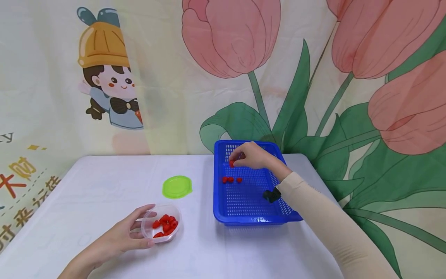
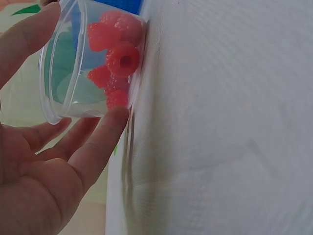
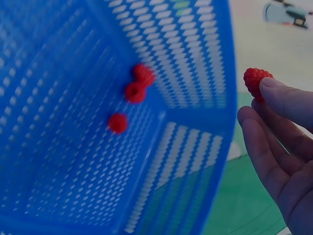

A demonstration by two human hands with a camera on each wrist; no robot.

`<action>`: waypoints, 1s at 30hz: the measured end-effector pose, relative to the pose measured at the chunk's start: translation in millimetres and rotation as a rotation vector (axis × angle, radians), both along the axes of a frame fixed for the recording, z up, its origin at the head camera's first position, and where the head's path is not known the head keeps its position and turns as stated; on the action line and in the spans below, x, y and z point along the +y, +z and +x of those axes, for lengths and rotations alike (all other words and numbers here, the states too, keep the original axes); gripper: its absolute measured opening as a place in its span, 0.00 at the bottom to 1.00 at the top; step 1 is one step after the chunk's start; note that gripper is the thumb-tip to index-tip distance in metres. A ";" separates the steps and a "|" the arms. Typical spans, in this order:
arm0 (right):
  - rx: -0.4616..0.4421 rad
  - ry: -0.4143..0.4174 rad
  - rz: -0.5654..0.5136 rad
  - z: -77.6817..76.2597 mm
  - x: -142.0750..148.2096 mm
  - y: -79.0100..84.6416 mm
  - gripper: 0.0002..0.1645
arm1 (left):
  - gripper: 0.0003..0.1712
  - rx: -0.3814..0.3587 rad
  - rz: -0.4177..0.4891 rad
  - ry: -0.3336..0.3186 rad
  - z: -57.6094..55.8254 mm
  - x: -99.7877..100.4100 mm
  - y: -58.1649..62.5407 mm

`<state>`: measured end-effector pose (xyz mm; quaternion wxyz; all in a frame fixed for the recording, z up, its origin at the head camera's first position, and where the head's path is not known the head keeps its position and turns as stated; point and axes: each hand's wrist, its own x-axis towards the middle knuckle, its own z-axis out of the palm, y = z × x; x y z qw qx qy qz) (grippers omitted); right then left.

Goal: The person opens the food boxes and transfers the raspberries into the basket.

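Note:
My left hand [image 1: 120, 234] holds a clear round plastic container [image 1: 148, 231] from the left, thumb on the near side and fingers on the far side. Several red raspberries [image 2: 122, 58] lie at the bottom of it. Over the far left part of a blue perforated basket [image 1: 249, 201], my right hand [image 1: 253, 155] pinches one raspberry [image 3: 256, 82] between thumb and fingertips. Below that hand, 3 raspberries [image 3: 134, 92] rest on the basket floor, two of them touching and one a little apart.
A bright green lid [image 1: 177, 186] lies flat on the white-covered table [image 1: 104, 186], left of the basket. Close behind the table hangs a printed cloth [image 1: 163, 77] with tulips and a cartoon figure. A small black device [image 1: 271, 195] sits at my right wrist.

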<state>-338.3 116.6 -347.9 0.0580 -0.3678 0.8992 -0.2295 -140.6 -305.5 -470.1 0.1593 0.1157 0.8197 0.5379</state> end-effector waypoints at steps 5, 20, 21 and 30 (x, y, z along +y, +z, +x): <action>-0.010 -0.031 0.053 -14.5 11.3 -15.7 0.12 | 0.58 0.001 -0.002 0.002 0.7 0.4 1.4; -0.081 -0.126 0.164 -39.2 33.3 -54.8 0.10 | 0.58 -0.022 0.007 0.001 0.0 0.6 2.1; -0.084 -0.131 0.167 -39.5 34.4 -57.3 0.10 | 0.58 -0.023 0.009 -0.001 0.0 0.7 2.3; -0.102 -0.115 0.164 -39.0 35.2 -75.3 0.09 | 0.57 -0.017 0.023 -0.003 0.9 0.4 2.1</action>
